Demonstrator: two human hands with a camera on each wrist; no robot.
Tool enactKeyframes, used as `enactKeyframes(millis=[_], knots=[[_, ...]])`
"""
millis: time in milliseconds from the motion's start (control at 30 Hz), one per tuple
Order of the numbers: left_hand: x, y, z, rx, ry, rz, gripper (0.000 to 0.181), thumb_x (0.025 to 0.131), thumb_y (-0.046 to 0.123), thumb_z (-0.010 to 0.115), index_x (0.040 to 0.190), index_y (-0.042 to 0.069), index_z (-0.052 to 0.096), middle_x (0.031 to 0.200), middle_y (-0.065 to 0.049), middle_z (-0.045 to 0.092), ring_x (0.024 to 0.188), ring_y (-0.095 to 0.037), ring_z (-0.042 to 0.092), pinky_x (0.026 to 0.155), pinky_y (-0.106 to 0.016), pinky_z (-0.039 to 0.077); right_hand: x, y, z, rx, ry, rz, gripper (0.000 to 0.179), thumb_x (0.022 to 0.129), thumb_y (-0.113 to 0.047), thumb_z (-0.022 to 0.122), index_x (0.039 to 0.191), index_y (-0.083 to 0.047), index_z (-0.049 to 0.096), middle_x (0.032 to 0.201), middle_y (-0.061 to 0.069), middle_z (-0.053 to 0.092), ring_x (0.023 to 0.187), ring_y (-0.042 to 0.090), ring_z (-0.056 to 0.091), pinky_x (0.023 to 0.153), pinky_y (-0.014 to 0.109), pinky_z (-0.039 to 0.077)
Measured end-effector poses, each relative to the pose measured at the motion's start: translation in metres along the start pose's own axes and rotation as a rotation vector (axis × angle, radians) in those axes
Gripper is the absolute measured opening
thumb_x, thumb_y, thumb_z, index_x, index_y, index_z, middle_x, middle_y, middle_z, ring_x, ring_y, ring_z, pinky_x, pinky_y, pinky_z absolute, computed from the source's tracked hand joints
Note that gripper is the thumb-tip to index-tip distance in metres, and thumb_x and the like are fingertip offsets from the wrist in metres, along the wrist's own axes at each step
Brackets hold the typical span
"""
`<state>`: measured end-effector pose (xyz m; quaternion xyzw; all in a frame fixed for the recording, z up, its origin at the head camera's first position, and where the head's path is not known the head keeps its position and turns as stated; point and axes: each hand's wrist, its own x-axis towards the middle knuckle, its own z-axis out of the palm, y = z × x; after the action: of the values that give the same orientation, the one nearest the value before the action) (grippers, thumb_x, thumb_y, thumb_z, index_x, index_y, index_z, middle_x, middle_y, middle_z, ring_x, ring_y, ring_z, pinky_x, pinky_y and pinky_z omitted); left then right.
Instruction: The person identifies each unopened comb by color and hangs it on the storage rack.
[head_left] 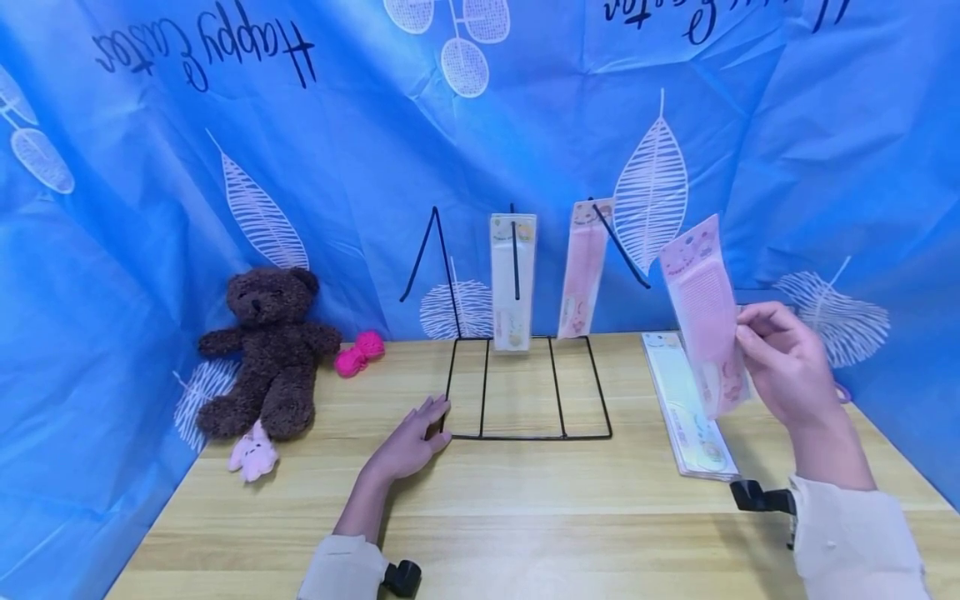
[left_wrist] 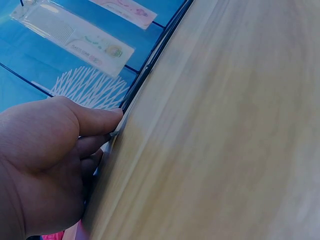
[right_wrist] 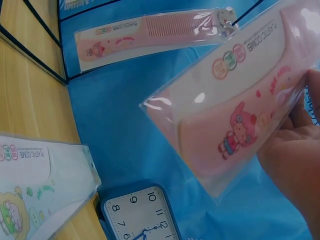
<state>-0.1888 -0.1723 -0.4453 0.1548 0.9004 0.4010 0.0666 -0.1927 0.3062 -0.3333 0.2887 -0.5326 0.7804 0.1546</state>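
My right hand (head_left: pixel 787 362) pinches a packaged pink comb (head_left: pixel 705 312) by its edge, held up above the table's right side. In the right wrist view, the pink comb's clear wrapper and printed card fill the middle. Below it lies a stack of packaged pale green combs (head_left: pixel 686 408). The left hand (head_left: pixel 408 442) holds the front left corner of a black wire display rack (head_left: pixel 525 437) between thumb and fingers. From the rack's middle hook hangs a packaged pale green comb (head_left: pixel 513 283), and from its right hook another packaged pink comb (head_left: pixel 585 271). The left hook (head_left: pixel 423 254) is bare.
A brown teddy bear (head_left: pixel 270 354) sits at the left, with a small pink plush (head_left: pixel 253 454) at its foot and a bright pink bow (head_left: pixel 359 353) beside it. A blue square clock (right_wrist: pixel 142 215) stands at the right. Blue cloth (head_left: pixel 360 167) lines the back.
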Motion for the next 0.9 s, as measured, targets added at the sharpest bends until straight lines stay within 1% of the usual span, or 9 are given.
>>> enactKeyframes(millis=[100,200,233,300,433,500,700,833,900], knots=[[-0.0001,0.0004,0.0002,0.001,-0.001,-0.009,0.055,0.103,0.009,0.058,0.152,-0.007,0.039,0.161,-0.020,0.031,0.153,-0.036,0.016,0.125,-0.050,0.007,-0.0003,-0.0017,-0.0009,-0.005,-0.062,-0.003,0.023,0.100,0.019,0.036,0.110,0.013,0.056,0.107,0.012,0.065,0.100,0.020,0.060,0.087,0.024,0.053],[-0.0007,0.0009,0.0003,-0.004,0.001,-0.007,0.055,0.103,0.009,0.058,0.152,-0.007,0.038,0.161,-0.020,0.031,0.153,-0.036,0.016,0.124,-0.051,0.007,-0.0006,-0.0022,-0.0020,-0.031,-0.109,-0.003,0.019,0.100,0.018,0.041,0.111,0.014,0.056,0.110,0.011,0.064,0.104,0.020,0.059,0.090,0.024,0.052],[-0.0011,0.0012,0.0003,-0.006,0.002,-0.004,0.055,0.103,0.009,0.058,0.151,-0.007,0.038,0.161,-0.021,0.031,0.152,-0.037,0.016,0.124,-0.051,0.007,-0.0009,-0.0021,-0.0022,-0.037,-0.122,-0.001,0.019,0.100,0.017,0.042,0.111,0.014,0.056,0.111,0.011,0.064,0.104,0.020,0.058,0.089,0.023,0.052],[-0.0017,0.0014,0.0003,-0.003,0.001,-0.002,0.054,0.103,0.009,0.057,0.151,-0.008,0.039,0.161,-0.021,0.031,0.152,-0.038,0.016,0.124,-0.052,0.007,-0.0009,-0.0009,-0.0028,-0.010,-0.157,-0.006,0.018,0.099,0.018,0.043,0.111,0.016,0.056,0.111,0.012,0.063,0.103,0.020,0.058,0.088,0.023,0.052],[-0.0031,0.0024,0.0003,-0.002,0.005,0.001,0.054,0.103,0.009,0.057,0.151,-0.008,0.040,0.161,-0.022,0.031,0.152,-0.039,0.016,0.124,-0.053,0.007,-0.0007,0.0016,-0.0029,0.009,-0.205,-0.009,0.023,0.098,0.022,0.037,0.108,0.015,0.056,0.108,0.011,0.063,0.098,0.018,0.059,0.082,0.023,0.052],[-0.0033,0.0023,0.0005,-0.001,0.005,-0.003,0.054,0.103,0.009,0.057,0.151,-0.007,0.040,0.161,-0.022,0.031,0.152,-0.039,0.016,0.124,-0.052,0.007,-0.0009,0.0024,-0.0029,0.004,-0.213,-0.010,0.023,0.097,0.024,0.035,0.108,0.017,0.054,0.107,0.012,0.063,0.096,0.019,0.059,0.081,0.024,0.052],[-0.0029,0.0031,-0.0002,-0.010,0.005,-0.007,0.054,0.103,0.009,0.057,0.151,-0.007,0.039,0.161,-0.022,0.031,0.152,-0.039,0.016,0.124,-0.052,0.006,-0.0016,0.0020,-0.0048,-0.116,-0.203,0.032,0.025,0.098,0.022,0.037,0.108,0.011,0.057,0.106,0.008,0.062,0.095,0.017,0.059,0.082,0.022,0.053],[-0.0023,0.0027,-0.0005,-0.008,0.005,-0.003,0.054,0.103,0.008,0.057,0.151,-0.008,0.039,0.161,-0.022,0.031,0.152,-0.039,0.016,0.124,-0.052,0.006,-0.0026,0.0032,-0.0074,-0.140,-0.206,0.048,0.026,0.098,0.022,0.037,0.108,0.009,0.058,0.105,0.008,0.062,0.094,0.015,0.060,0.082,0.021,0.053],[-0.0018,0.0024,-0.0005,-0.007,0.003,-0.004,0.054,0.103,0.008,0.057,0.151,-0.008,0.039,0.161,-0.022,0.031,0.152,-0.039,0.015,0.124,-0.052,0.006,-0.0040,0.0041,-0.0086,-0.129,-0.212,0.048,0.026,0.098,0.022,0.036,0.108,0.011,0.057,0.105,0.009,0.062,0.095,0.015,0.059,0.083,0.020,0.052]])
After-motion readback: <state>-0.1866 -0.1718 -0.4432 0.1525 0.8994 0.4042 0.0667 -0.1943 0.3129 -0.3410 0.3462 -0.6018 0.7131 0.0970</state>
